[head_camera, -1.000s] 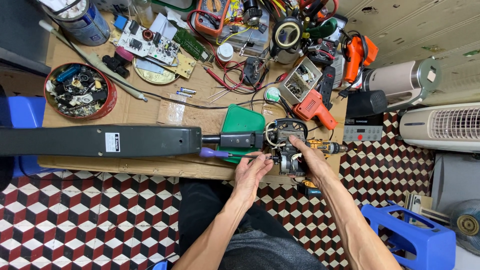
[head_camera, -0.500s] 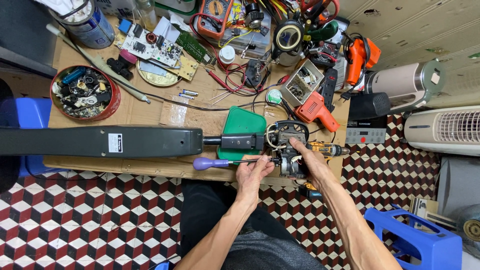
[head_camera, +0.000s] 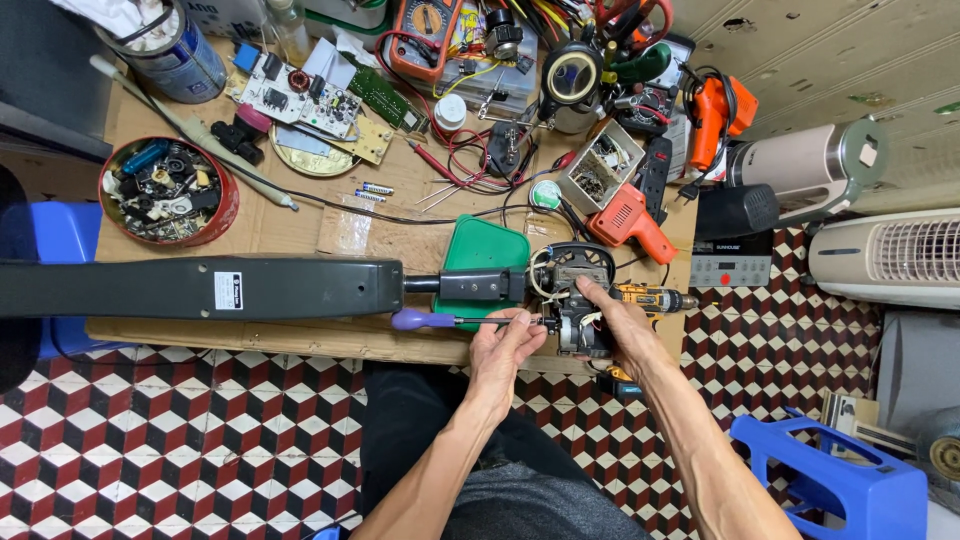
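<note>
Cardboard-topped bench (head_camera: 300, 235): carries all items.
Long grey housing (head_camera: 200, 288): axis parallel to near edge.
Motor head (head_camera: 575, 295): near-right corner; right hand (head_camera: 620, 325) clasps it.
Red tin (head_camera: 170, 190): left edge; small parts.
Screwdriver (head_camera: 440, 320): purple handle, tip toward motor head; left hand (head_camera: 505, 350) pinches its shaft.

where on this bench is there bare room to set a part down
Bare cardboard shows between the red tin of parts and the green tray, above the long dark housing; only a thin cable and a clear wrapper cross it. A narrow strip runs below the housing. The back right, around the multimeter and orange tools, is crowded.
</note>
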